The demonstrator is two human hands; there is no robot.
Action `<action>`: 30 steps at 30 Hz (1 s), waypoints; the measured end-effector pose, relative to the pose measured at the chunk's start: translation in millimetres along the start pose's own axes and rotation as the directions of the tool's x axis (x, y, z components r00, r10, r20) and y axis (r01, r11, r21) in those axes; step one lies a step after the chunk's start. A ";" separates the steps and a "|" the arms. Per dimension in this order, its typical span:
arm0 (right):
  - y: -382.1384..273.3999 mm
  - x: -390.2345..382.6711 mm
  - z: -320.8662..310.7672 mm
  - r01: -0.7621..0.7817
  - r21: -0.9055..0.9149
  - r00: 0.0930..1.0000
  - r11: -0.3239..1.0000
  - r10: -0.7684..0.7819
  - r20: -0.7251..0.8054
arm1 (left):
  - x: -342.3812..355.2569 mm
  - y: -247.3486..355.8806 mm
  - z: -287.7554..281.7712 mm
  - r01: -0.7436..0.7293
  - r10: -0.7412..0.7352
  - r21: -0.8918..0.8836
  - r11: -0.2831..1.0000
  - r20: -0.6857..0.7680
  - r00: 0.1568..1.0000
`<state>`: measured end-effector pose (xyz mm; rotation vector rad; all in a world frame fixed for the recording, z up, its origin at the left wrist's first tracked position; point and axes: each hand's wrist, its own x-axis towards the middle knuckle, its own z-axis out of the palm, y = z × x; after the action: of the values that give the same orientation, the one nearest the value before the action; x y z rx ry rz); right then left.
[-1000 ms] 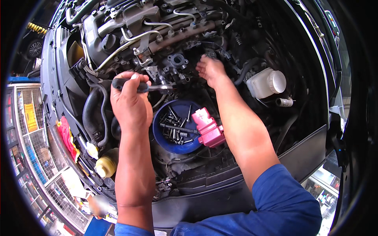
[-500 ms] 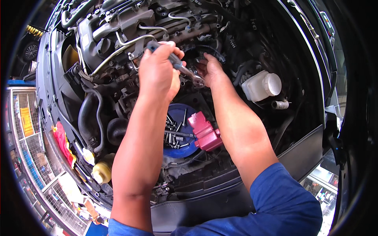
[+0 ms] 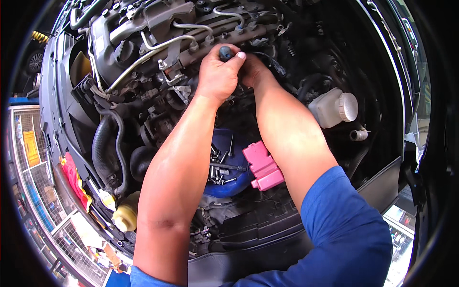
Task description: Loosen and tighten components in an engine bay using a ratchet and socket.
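Observation:
Over the engine (image 3: 158, 28), my left hand (image 3: 217, 79) is closed round the grip of a ratchet (image 3: 226, 53). Only the dark butt of its handle pokes out above the thumb; the hand covers the rest. My right hand (image 3: 255, 71) reaches down close beside it, just below the metal rail (image 3: 224, 40), its fingers hidden behind the left hand and among dark engine parts. Nearer to me, between my forearms, sits a blue bowl (image 3: 224, 190) with several loose bolts (image 3: 221, 162) in it. A pink plastic box-shaped cover (image 3: 264, 167) rests against its right rim.
A white reservoir with a round cap (image 3: 334, 107) stands right of my right forearm, near an open hose end (image 3: 358, 135). Thick black hoses (image 3: 107, 148) and a yellowish capped bottle (image 3: 125, 217) lie at the left. Wire-mesh shelving (image 3: 36, 162) stands beyond the car's edge.
My left hand has swung the ratchet up on end and moved right, against my right hand. The ratchet's head, seen earlier by the right fingers, is now hidden. The view has shifted slightly.

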<state>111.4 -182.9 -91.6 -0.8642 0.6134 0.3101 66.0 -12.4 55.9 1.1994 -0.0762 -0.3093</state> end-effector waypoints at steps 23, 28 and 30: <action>36.3 -30.0 65.4 0.256 0.009 0.942 0.967 -0.252 0.223 | -60.9 -23.8 -37.4 -0.106 0.077 0.454 0.885 0.082 0.994; 36.7 -32.4 61.7 0.184 -0.048 0.964 0.982 -0.170 0.207 | -63.2 -24.8 -38.5 -0.091 0.070 0.414 0.906 0.066 0.995; 36.8 -31.7 58.6 0.123 -0.044 0.970 0.991 -0.110 0.219 | -64.7 -23.2 -38.7 -0.072 0.051 0.392 0.917 0.064 0.997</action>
<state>90.4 -114.5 -65.7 -0.9041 0.3515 0.3116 8.2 32.9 27.1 1.5865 -0.2302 -0.2773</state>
